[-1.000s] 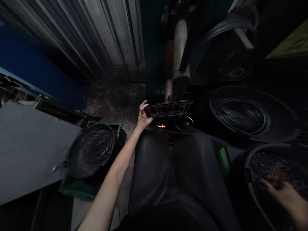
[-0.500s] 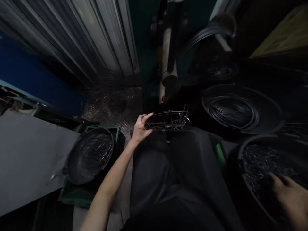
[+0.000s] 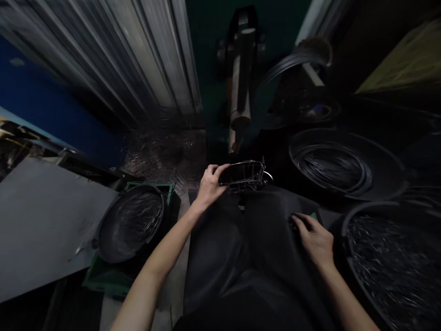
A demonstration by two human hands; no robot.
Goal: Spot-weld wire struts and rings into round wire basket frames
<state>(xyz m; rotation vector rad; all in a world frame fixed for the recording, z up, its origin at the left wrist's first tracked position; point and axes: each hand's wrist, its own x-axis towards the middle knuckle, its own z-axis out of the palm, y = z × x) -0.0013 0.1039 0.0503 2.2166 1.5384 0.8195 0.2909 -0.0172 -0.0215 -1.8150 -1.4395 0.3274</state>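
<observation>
My left hand [image 3: 211,187] is closed on the left end of a small wire basket [image 3: 246,177], thumb and fingers pinching its frame. The basket is held above my lap, just below the metal rods of a machine [image 3: 240,99]. My right hand [image 3: 315,239] is over my right thigh, its fingertips pressed together. Something small and dark shows at those fingertips, too unclear to name. To the right of that hand stands a black tub [image 3: 389,257] full of short bent wire pieces.
Behind that tub, another dark tub [image 3: 386,174] holds coiled wire [image 3: 330,168]. At left, a round black basin [image 3: 113,239] with wire pieces sits on a green crate [image 3: 103,282]. A grey panel [image 3: 51,225] lies beyond it. Wire scraps litter the floor [image 3: 165,151] by the corrugated wall.
My right hand has come out of the tub of bent wire pieces and moved left over my thigh. My left hand still holds the wire basket, slightly shifted and tilted.
</observation>
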